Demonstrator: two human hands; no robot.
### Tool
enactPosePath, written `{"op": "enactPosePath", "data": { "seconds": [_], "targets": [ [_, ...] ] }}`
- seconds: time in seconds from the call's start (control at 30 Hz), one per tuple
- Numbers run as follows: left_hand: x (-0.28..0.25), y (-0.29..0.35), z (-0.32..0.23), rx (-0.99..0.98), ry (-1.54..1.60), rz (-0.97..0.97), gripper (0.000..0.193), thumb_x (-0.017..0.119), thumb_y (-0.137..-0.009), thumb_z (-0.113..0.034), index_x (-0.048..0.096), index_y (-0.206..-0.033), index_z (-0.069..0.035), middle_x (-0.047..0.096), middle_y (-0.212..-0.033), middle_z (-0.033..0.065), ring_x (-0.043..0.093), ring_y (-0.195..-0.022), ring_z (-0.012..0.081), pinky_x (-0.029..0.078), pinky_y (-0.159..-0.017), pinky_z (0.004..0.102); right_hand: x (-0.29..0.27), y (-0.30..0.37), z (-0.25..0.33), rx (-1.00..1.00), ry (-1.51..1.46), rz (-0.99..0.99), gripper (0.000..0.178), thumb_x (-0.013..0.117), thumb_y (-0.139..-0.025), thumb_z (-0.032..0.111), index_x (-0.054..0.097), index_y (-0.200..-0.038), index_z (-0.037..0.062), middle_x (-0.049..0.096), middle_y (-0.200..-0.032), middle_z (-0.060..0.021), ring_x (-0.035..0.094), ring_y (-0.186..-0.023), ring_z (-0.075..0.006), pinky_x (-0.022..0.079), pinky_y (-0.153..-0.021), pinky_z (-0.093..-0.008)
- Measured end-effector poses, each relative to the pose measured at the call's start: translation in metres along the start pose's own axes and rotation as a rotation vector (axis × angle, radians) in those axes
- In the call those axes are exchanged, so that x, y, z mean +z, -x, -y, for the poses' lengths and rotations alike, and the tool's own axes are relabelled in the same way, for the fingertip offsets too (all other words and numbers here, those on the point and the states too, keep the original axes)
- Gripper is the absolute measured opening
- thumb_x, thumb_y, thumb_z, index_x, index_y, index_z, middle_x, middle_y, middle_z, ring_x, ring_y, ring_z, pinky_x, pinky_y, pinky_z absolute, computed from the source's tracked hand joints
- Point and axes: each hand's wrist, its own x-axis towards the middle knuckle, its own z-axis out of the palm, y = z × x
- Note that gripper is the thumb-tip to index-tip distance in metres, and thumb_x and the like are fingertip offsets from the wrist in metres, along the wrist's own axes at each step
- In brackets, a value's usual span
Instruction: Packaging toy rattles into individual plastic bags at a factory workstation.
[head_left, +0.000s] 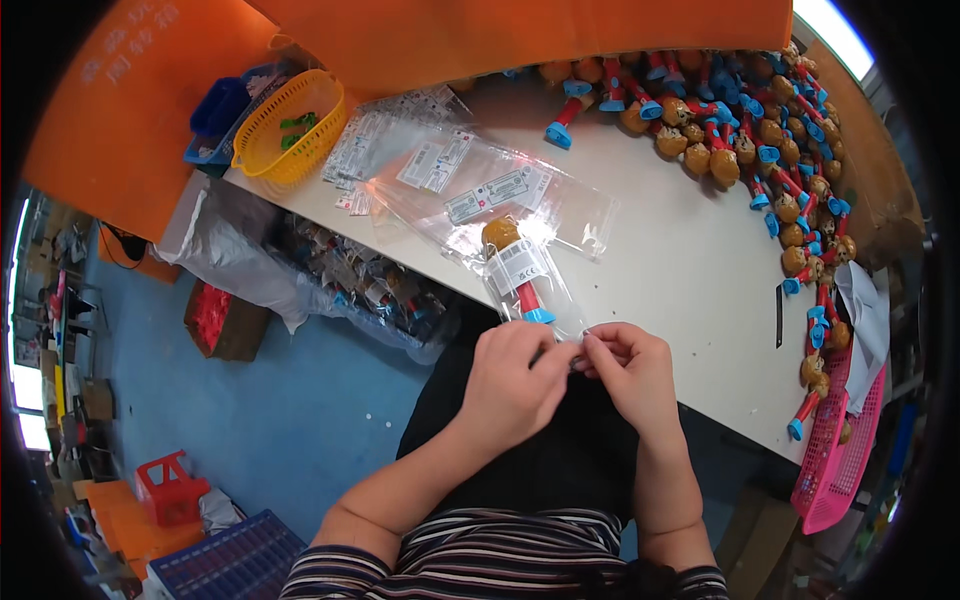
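Note:
A clear plastic bag [562, 295] lies at the table's near edge, its open-looking end toward me. Inside it is a small toy figure [528, 295] with a round brown head, red body and blue base, partly covered by a white printed label [516, 265]. My left hand [515, 380] pinches the near end of the bag. My right hand [630, 375] pinches the same end at its right corner, fingertips close to the left ones. More flat clear bags [580, 215] with white labels lie just beyond the bagged figure.
Many similar toy figures [725, 165] are heaped along the table's far and right sides. A yellow basket [335, 95] stands at the far left, a pink basket [830, 480] at the right edge. Below the table's left side, bagged figures [375, 280] fill a plastic-lined container. A black strip [779, 316] lies on the table.

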Motion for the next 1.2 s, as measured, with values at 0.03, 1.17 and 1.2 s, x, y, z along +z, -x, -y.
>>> {"op": "enactPosePath", "data": {
  "seconds": [0.03,1.17,1.2],
  "targets": [
    [0.001,0.000,-0.007,0.024,0.028,0.000,0.026,0.073,-0.074,-0.009,0.066,-0.098,-0.006,0.055,-0.090,0.0045,0.055,-0.090,0.0248,0.040,-0.078,0.0389,-0.002,-0.001,0.001,0.002,0.003,0.002,0.013,0.064,-0.092,0.006,0.065,-0.097,-0.0063,0.069,-0.078,-0.0081,0.066,-0.069,-0.0105,0.053,-0.062,-0.0215],
    [0.009,0.011,-0.003,-0.129,-0.040,-0.091,0.015,0.073,-0.075,-0.011,0.067,-0.088,-0.009,0.058,-0.087,0.0027,0.055,-0.091,0.0238,0.037,-0.085,0.0411,0.022,-0.006,-0.006,0.314,-0.433,0.171,0.015,0.054,-0.098,0.015,0.062,-0.096,0.0022,0.067,-0.085,-0.0064,0.067,-0.073,-0.0122,0.058,-0.069,-0.0259],
    [0.010,0.012,-0.003,-0.111,-0.071,-0.092,0.015,0.073,-0.075,-0.011,0.067,-0.089,-0.008,0.058,-0.087,0.0028,0.055,-0.092,0.0239,0.037,-0.085,0.0412,0.022,-0.006,-0.006,0.322,-0.444,0.176,0.015,0.053,-0.098,0.015,0.061,-0.096,0.0023,0.067,-0.085,-0.0065,0.067,-0.074,-0.0123,0.058,-0.069,-0.0261]
  ]
}}
